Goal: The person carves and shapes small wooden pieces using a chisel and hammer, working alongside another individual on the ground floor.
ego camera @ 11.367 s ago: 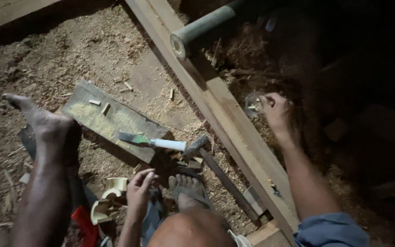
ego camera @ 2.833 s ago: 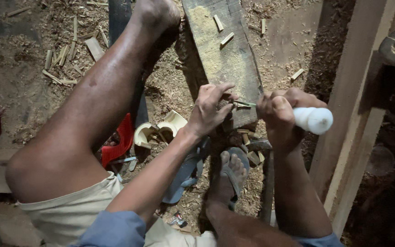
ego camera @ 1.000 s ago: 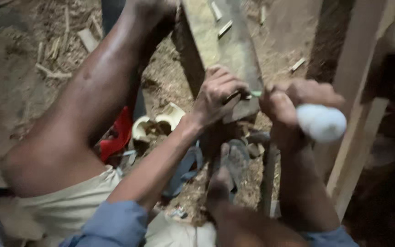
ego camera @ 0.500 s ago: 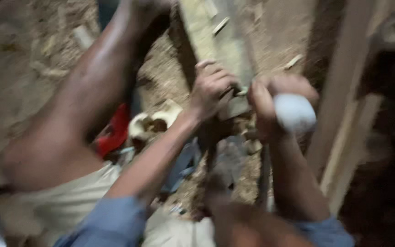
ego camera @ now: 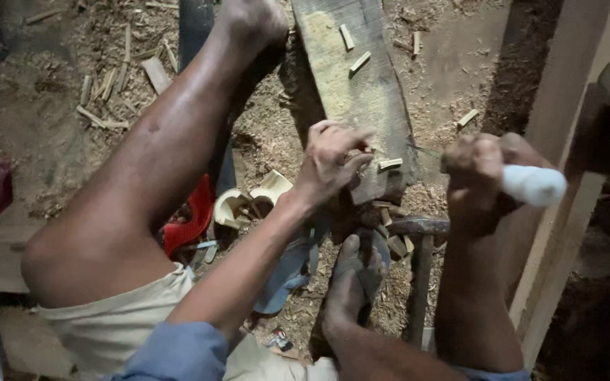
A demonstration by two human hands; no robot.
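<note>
sawdust floor; my left hand (ego camera: 330, 161) pins small wood peg (ego camera: 390, 164) on worn plank (ego camera: 361, 92), right hand (ego camera: 478, 169) fisted around white-handled knife (ego camera: 531, 185); slip could cut fingers.

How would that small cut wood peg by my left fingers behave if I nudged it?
The peg is short and looks stiff, so it probably would not bend. It seems light, like the loose offcuts farther up the plank, so it would likely skid easily. Its blocky shape suggests sliding, not rolling.
</note>
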